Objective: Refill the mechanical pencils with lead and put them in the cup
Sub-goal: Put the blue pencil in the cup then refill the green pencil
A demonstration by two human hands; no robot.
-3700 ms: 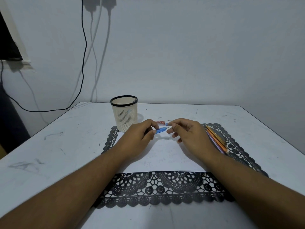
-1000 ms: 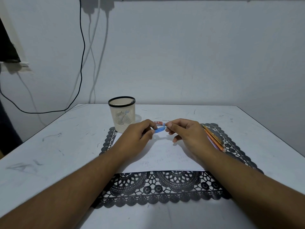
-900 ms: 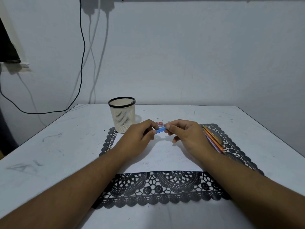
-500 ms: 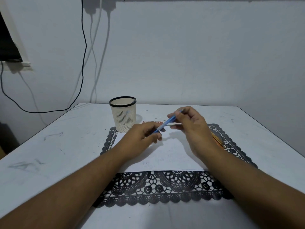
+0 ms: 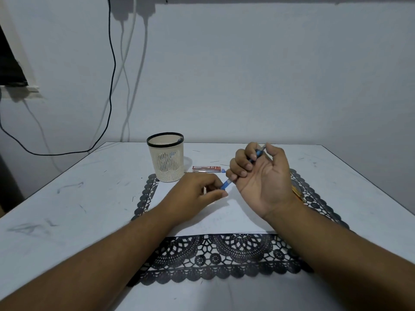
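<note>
My right hand point(image 5: 262, 176) grips the blue pencil point(image 5: 226, 184) slanting down-left; left hand point(image 5: 197, 194) pinches nothing visible; cup point(image 5: 165, 157) sits far-left.

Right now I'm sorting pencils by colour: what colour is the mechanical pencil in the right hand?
Blue mechanical pencil, gripped by the right hand; head view.

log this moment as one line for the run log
step: refill blue mechanical pencil | right hand: grips pencil, palm up | left hand: at its lower end | lead tube: on table | cup: upright
</note>
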